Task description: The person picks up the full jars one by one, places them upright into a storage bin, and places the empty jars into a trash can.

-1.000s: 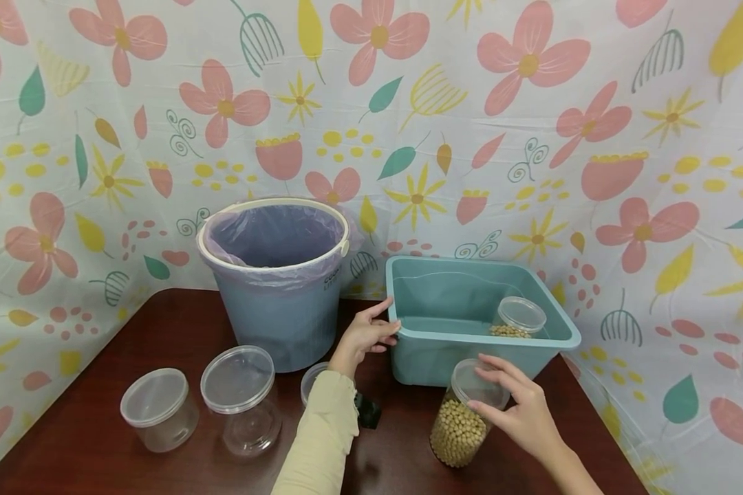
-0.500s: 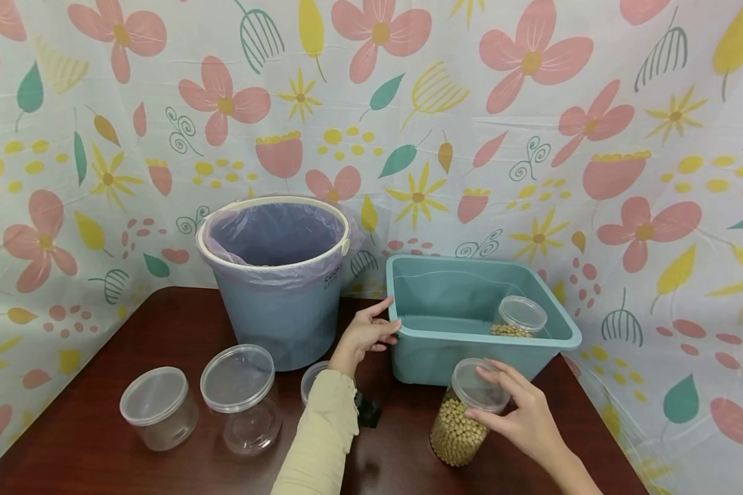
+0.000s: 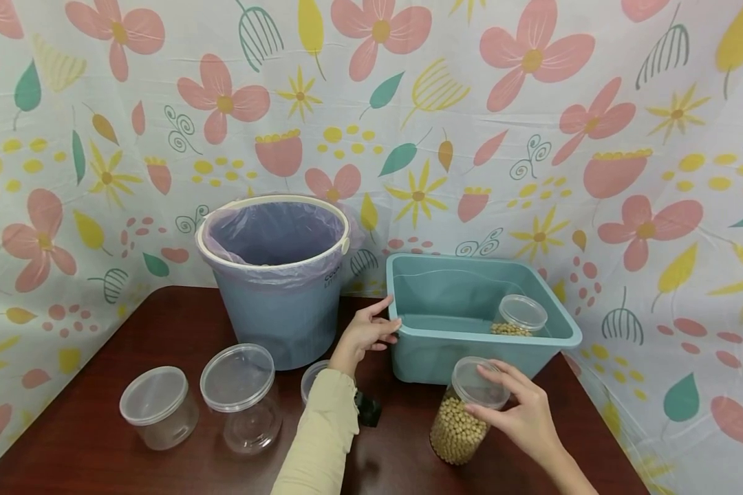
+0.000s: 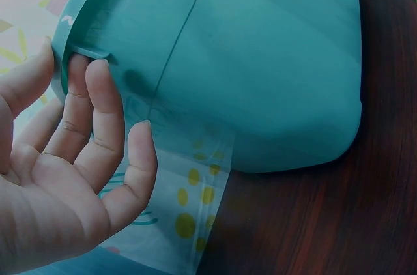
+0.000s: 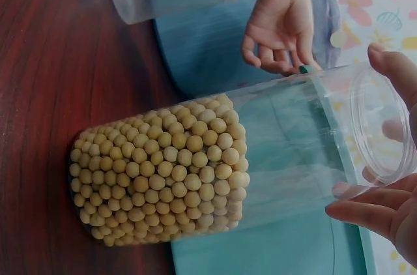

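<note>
The left hand [image 3: 365, 335] grips the tub [image 3: 408, 330] rim, fingers curled, steadying it. The right hand [image 3: 520, 412] clamps 1 bean jar [image 3: 461, 419] lid, seemingly to twist, on the table [image 3: 161, 330] before the tub.

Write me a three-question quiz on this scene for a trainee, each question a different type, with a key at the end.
1. True or false: the left hand grips the bucket.
2. Multiple choice: the right hand holds which part of the bean jar? A. its base B. its lid end C. its middle
3. Fill in: a second, smaller jar with beans sits inside the ____.

Key
1. False. Its fingers curl on the rim of the tub.
2. B. The fingers sit around the lid at the top, with the jar standing on the table.
3. Tub.
</note>
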